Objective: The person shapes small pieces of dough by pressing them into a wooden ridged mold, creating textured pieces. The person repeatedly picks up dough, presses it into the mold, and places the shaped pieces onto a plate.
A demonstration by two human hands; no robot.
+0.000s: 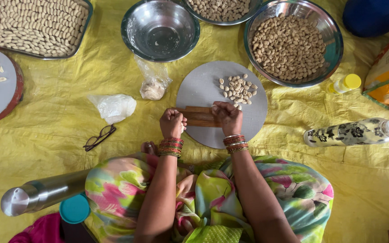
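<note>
Lap in floral cloth (212,198) sits closest, both forearms reaching forward over it. Left hand (172,123) and right hand (227,118) are both fisted, each closed on one end of a ridged wooden board (200,116); whether anything is pinched inside, cannot tell. Board is brown, grooved lengthwise, lying flat across the near part of a round grey board (201,87). Small heap of shaped dough pieces (238,88) just beyond the right hand. Room: bare yellow sheet (59,121) left of the hands, only a plastic bag (113,107) and spectacles (99,137) there. Ahead is tight: empty steel bowl (160,29) and filled steel bowl (292,42) near the disc's far edge. Patterned bottle (352,133) lies to the right.
</note>
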